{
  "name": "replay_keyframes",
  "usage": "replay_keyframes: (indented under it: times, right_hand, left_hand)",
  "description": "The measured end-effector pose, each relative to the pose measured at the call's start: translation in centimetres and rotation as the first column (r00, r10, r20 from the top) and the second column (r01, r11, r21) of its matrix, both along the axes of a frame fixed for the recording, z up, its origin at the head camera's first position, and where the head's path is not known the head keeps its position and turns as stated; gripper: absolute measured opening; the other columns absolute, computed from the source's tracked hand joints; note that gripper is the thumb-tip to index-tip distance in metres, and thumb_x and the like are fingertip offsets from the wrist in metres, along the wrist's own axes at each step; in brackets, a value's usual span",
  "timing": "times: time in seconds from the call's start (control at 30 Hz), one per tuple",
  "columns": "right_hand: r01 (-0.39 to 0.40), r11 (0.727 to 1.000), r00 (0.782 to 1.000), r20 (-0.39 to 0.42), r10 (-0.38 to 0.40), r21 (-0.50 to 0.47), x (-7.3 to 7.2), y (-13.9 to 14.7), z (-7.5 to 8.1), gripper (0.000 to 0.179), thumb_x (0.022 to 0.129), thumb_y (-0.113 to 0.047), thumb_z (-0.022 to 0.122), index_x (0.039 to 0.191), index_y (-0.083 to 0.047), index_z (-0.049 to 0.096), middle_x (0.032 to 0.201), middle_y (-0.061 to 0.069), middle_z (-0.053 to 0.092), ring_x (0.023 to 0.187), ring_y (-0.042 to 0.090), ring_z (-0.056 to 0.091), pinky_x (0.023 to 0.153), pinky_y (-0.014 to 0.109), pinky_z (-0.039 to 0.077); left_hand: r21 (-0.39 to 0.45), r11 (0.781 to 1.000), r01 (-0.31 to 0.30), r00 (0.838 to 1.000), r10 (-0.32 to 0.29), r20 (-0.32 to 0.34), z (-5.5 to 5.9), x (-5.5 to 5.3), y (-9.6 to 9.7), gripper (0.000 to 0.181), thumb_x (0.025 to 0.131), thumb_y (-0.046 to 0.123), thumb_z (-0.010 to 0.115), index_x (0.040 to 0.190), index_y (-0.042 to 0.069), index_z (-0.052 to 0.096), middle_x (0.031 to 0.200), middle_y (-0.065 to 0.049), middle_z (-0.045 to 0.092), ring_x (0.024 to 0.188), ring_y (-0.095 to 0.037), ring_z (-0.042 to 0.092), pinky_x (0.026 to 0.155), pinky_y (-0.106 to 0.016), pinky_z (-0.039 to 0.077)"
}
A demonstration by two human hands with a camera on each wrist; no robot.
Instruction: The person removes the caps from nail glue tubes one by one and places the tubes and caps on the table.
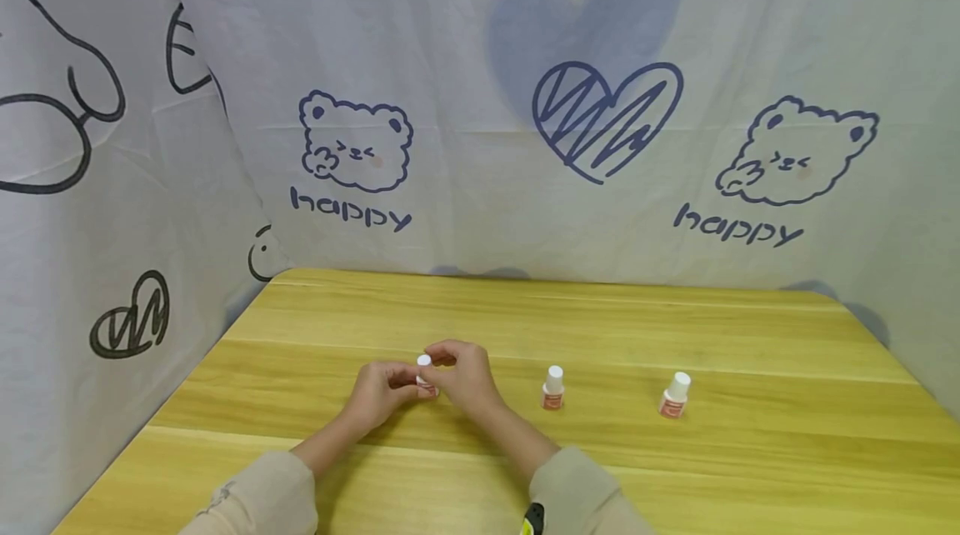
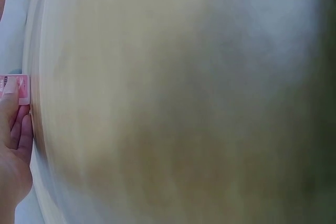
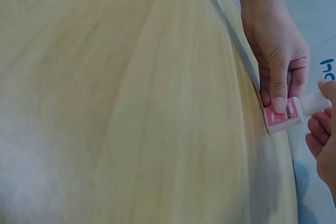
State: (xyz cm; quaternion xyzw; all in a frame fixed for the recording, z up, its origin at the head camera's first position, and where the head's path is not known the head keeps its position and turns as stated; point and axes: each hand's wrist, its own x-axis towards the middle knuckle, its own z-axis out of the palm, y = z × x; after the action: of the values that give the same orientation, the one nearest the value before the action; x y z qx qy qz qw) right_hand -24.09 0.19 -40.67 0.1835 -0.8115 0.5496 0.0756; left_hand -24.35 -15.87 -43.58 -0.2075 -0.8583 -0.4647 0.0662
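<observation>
A small white bottle (image 1: 425,383) with a pink label and a white cap (image 3: 316,103) stands near the middle of the table, between both hands. My left hand (image 1: 377,392) grips its lower body from the left, the thumb lying across the label, as the right wrist view shows. From the right, my right hand (image 1: 467,378) has its thumb and fingers around the white cap. The left wrist view catches only part of the bottle (image 2: 24,89) and the left hand (image 2: 14,166) at its edge. The right hand (image 3: 328,156) is partly cut off in the right wrist view.
Two similar capped bottles stand upright to the right: one bottle (image 1: 552,389) close to the right hand, another bottle (image 1: 675,396) farther off. The wooden table (image 1: 750,468) meets a white printed cloth (image 1: 465,210) at the back and the left side.
</observation>
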Motion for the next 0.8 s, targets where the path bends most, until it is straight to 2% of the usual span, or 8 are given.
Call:
replay_keyframes:
  times: [0.27,0.4,0.8]
  right_hand:
    - [0.066,0.997,0.997,-0.045,-0.068,-0.033,0.26,-0.42,-0.12,0.008,0.076,-0.004,0.074,0.081,0.0,0.068,0.079,0.01,0.07,0.077,0.017,0.063,0.067,0.017,0.05]
    - [0.063,0.998,0.996,-0.054,-0.065,-0.03,0.31,-0.42,0.01,0.007,0.077,-0.004,0.073,0.079,0.0,0.069,0.078,0.011,0.07,0.075,0.016,0.063,0.067,0.019,0.052]
    - [0.024,1.0,1.0,-0.003,-0.024,0.004,0.14,-0.09,0.37,0.01,0.078,-0.004,0.073,0.085,0.002,0.071,0.082,0.012,0.072,0.082,0.022,0.066,0.068,0.02,0.053]
  left_hand:
    - [0.004,1.0,0.004,1.0,-0.004,-0.001,-0.13,-0.01,-0.04,0.017,0.077,0.008,0.072,0.09,-0.002,0.072,0.087,-0.014,0.073,0.079,-0.016,0.07,0.068,-0.015,0.053]
    - [0.004,1.0,0.006,1.0,-0.006,-0.004,-0.17,-0.04,-0.05,0.017,0.077,0.008,0.072,0.09,-0.002,0.072,0.087,-0.014,0.072,0.079,-0.016,0.07,0.068,-0.016,0.054]
    - [-0.009,1.0,-0.001,1.0,0.001,0.002,0.03,0.02,0.0,0.017,0.076,0.009,0.073,0.089,-0.002,0.072,0.086,-0.014,0.073,0.078,-0.014,0.069,0.067,-0.015,0.053]
